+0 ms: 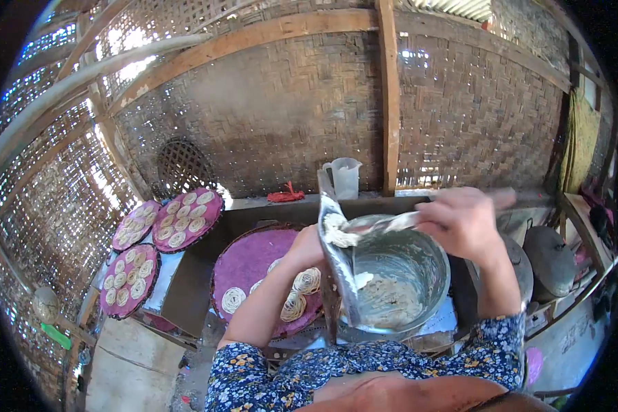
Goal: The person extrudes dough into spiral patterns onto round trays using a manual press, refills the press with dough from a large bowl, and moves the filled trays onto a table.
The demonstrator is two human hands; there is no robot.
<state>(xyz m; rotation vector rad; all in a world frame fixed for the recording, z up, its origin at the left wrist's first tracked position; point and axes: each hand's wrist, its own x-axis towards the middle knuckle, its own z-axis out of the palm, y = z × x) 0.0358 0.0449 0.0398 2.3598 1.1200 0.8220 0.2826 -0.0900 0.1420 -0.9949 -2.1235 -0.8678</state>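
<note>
My left hand grips a long, greyish, dough-smeared piece, held tilted over the pot's left rim. Its kind is not clear, and some of my fingers are hidden behind it. My right hand is closed round a spoon-like tool coated with pale dough. The tool's far end meets a lump of dough on the upper part of the greyish piece. Below both hands, a large metal pot holds sticky pale dough on its bottom and walls.
A round tray with purple cloth bears several coiled dough rounds. Smaller purple trays with more rounds stand at left. Behind the pot are a clear jug and a red plastic scrap. A dark lidded pot sits at right.
</note>
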